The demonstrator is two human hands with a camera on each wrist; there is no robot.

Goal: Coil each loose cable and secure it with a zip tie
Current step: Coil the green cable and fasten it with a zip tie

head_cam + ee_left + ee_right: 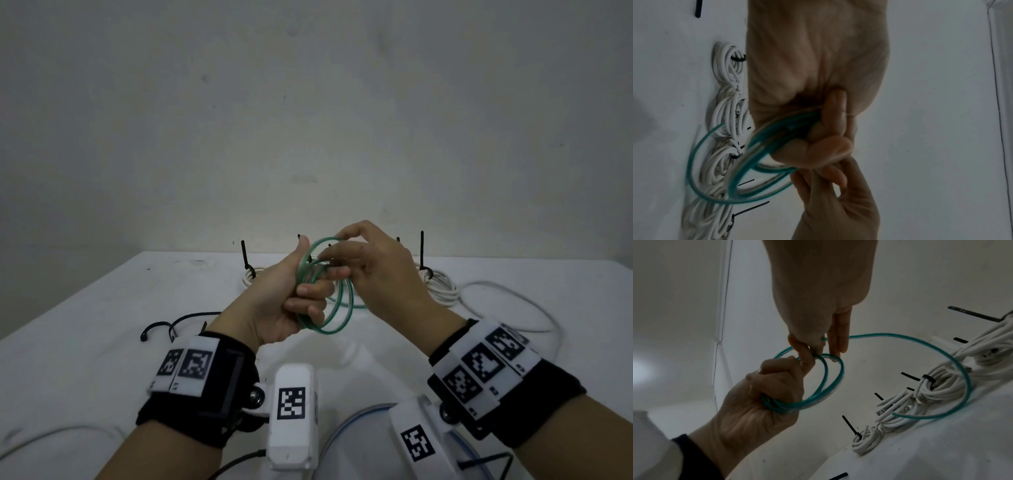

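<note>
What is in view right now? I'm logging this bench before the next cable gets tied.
green cable: one, green, partly coiled, held above the table.
tied white coils: several (exact count unclear), white with black zip ties, row along the table's far edge.
loose white cable: one, white, right side of the table.
loose zip ties: at least two, black, table left.
table: one, white.
left hand: grips the green coil.
right hand: pinches a green loop.
</note>
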